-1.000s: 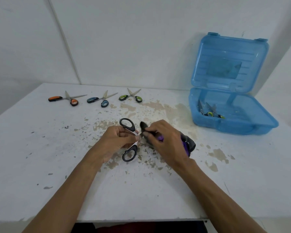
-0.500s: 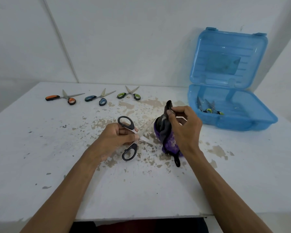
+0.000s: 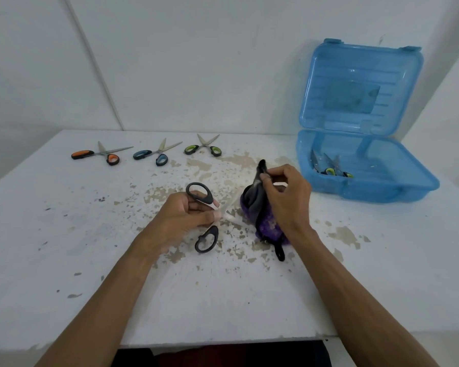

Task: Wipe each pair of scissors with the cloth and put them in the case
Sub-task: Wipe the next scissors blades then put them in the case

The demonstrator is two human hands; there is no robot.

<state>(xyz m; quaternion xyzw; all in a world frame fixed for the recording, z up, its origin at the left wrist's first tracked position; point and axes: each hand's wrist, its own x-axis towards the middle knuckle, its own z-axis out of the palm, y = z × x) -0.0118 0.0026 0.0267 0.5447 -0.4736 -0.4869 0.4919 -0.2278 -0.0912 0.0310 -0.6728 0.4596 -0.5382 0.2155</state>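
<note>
Mid-table: left hand grips the open black-handled scissors, blades apparently blurred; right hand pinches the purple cloth. Open blue case occupies the far right corner; near edge bare.

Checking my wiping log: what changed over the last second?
The right hand pulled the purple-and-black cloth off the blades of the black-handled scissors, up and rightward, now pinching its dark top. The left hand keeps its grip on them; the three back pairs and the blue plastic case stayed put.
</note>
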